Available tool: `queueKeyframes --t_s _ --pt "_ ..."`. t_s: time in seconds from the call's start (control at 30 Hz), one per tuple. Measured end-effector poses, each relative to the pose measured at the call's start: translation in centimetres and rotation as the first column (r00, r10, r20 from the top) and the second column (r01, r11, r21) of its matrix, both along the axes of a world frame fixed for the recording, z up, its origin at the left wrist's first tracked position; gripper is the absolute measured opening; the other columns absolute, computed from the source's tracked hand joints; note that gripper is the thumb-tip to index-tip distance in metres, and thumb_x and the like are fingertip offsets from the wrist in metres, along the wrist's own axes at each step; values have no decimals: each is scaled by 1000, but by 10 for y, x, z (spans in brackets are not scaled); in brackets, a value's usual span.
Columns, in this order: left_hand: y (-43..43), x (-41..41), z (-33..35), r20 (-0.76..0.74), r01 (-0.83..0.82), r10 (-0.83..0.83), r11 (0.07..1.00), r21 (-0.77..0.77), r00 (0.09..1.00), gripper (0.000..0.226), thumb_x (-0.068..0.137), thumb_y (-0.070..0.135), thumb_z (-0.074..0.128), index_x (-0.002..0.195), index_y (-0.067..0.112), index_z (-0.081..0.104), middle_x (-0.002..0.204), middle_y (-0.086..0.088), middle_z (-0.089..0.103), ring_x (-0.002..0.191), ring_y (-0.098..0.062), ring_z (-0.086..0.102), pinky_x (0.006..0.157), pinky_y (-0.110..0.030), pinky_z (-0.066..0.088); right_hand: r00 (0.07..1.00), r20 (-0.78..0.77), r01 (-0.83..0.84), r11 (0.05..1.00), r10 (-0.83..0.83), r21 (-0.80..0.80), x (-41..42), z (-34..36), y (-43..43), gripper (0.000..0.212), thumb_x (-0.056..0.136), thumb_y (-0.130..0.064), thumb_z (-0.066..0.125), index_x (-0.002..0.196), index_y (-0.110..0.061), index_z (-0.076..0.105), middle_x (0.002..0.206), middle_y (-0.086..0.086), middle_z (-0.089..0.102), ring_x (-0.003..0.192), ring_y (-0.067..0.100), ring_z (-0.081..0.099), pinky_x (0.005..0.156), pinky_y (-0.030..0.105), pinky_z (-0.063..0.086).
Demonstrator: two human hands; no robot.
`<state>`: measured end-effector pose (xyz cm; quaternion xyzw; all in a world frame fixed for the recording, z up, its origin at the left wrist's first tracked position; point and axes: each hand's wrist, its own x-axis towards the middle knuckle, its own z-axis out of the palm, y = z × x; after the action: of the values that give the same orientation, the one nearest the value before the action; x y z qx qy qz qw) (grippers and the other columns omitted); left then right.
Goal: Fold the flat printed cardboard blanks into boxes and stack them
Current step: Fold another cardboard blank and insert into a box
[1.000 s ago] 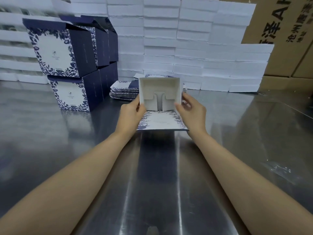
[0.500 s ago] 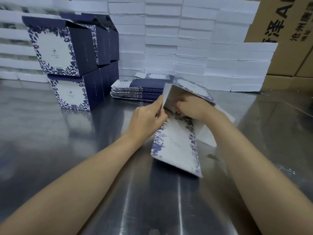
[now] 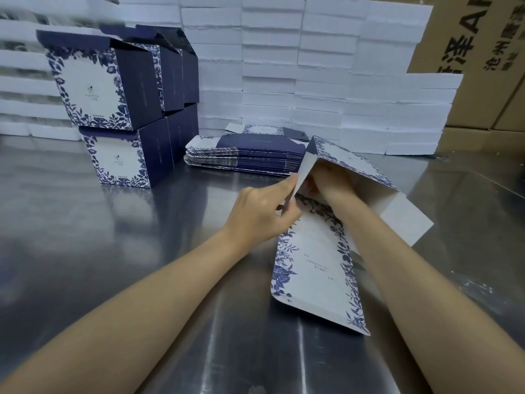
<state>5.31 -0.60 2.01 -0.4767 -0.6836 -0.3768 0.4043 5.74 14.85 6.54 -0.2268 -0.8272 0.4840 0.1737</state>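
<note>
On the steel table [image 3: 127,237], your left hand [image 3: 255,217] pinched a wall of the half-folded box [image 3: 312,265] at centre frame, while your right hand [image 3: 329,180] reached inside, grip hidden, where flaps likely needed pressing square.

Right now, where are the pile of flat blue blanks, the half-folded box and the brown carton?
Pile of flat navy cardboard blanks [image 3: 255,145]: head view, top dark sheet.
Half-folded blue-and-white cardboard box [image 3: 312,265]: head view, white front panel.
Brown cardboard carton [image 3: 493,91]: head view, bare side.

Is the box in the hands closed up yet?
Open. The right hand reaches inside the box, the left hand pinches its side wall, and a printed flap sticks out unfolded.
</note>
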Motion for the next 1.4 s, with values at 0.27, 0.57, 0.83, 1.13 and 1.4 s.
queueKeyframes --t_s 0.27,0.57,0.83,1.13,1.4 --pt "-2 -8 1 119 -120 122 993 -18 985 41 78 1 60 117 -1 68 52 -8 55 42 -22 44 41 -34 46 988 151 -68 982 41 176 -8 3 -10 12 94 -12 46 94 -12 58 92 7 59 80 21 54 68 27 45" --pt "-20 -42 -3 448 -362 310 931 35 839 16 82 16 49 87 14 65 51 -11 44 53 -32 35 54 -37 41 922 -286 -279 960 260 -29 20 37 -20 35 88 5 38 69 -9 63 68 9 66 55 15 66 52 20 52" --pt "-21 -51 -7 522 -371 290 927 55 802 26 79 23 43 87 21 68 52 -10 37 56 -23 25 52 -35 33 919 -364 72 845 150 530 18 30 5 30 84 -10 58 111 -19 67 106 -5 45 109 16 44 84 24 36" --pt "-27 -51 -5 640 -122 -201 898 423 741 22 92 27 60 72 24 68 66 12 59 64 -1 50 63 -19 43 881 -472 261 804 28 535 22 33 6 14 88 -24 61 87 -16 72 95 0 68 87 22 60 72 33 44" --pt "-25 -51 -4 618 -175 -138 892 418 774 37 102 19 36 136 9 48 139 -6 47 126 -8 47 111 -32 36 912 -323 246 967 -255 -70 19 29 1 34 88 -14 48 57 -14 34 61 1 43 59 21 43 50 26 37"
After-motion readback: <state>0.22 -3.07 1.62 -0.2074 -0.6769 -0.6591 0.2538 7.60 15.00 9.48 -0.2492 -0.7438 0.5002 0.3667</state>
